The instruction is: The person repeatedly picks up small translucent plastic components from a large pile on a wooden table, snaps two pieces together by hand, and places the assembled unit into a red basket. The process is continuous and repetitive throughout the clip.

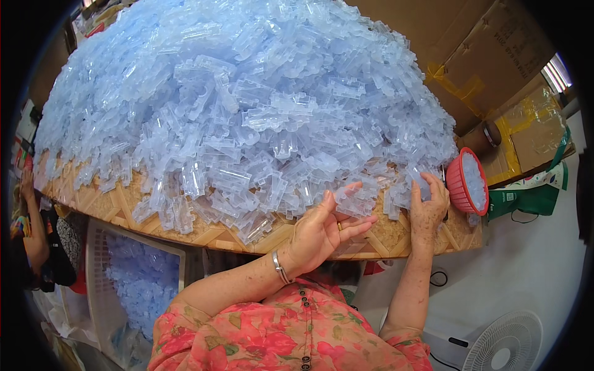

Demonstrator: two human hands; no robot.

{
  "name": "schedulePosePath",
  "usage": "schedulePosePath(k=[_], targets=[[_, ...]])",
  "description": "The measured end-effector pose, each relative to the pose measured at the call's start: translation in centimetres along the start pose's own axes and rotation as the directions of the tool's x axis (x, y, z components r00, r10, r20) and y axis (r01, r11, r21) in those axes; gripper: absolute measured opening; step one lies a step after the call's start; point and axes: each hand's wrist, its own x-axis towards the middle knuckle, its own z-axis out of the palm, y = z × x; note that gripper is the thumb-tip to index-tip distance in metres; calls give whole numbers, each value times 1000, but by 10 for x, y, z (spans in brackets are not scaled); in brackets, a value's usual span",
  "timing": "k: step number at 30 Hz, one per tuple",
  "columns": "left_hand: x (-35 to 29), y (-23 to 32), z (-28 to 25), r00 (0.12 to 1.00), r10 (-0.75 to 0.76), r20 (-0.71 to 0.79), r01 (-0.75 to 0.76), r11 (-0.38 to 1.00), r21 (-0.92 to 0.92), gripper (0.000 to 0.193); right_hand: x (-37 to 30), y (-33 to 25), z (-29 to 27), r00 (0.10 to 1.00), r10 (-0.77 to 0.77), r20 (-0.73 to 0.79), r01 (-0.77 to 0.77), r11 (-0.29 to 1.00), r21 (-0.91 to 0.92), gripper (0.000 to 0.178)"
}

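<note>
A large mound of clear, bluish plastic pieces [266, 93], thin and rectangular with notched ends, covers most of the table. My left hand [315, 235] is at the mound's near edge, palm turned right, fingers spread apart. Several loose clear pieces [357, 203] lie by its thumb and fingers, and one overlaps a fingertip. My right hand [430, 207] reaches to the mound's right edge, knuckles up, thumb and forefinger apart beside clear pieces. Whether it touches one is hard to make out. Just right of it, a red plastic basket [458, 185] holds more such pieces.
The patterned wooden table [185, 224] has a curved near edge. Below at left stands a pale crate [98, 272] of similar pieces. Cardboard boxes [470, 55], a green bag [526, 201] and a white fan [504, 346] are at right. Another person's arm [36, 226] shows far left.
</note>
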Motion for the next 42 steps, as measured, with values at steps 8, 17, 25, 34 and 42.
schedulePosePath(k=[8, 17, 25, 34, 42], targets=[[-4, 3, 1, 1000, -7, 16, 7, 1000, 4, 60, -19, -26, -49, 952, -175, 249, 20, 851, 525, 25], [-9, 11, 2, 1000, 20, 9, -20, 1000, 20, 58, -28, -54, -60, 632, -257, 732, -233, 837, 495, 21], [-11, 9, 6, 998, 27, -51, -25, 999, 37, 56, -28, -54, -35, 760, -367, 536, 19, 837, 546, 16], [-14, 9, -2, 996, 20, -82, -18, 1000, 21, 46, -48, -87, -36, 906, -189, 379, 101, 966, 240, 33], [-14, 8, 2, 995, -5, -101, 7, 1000, 22, 45, -32, -12, -44, 989, 122, -79, -118, 992, 53, 19]])
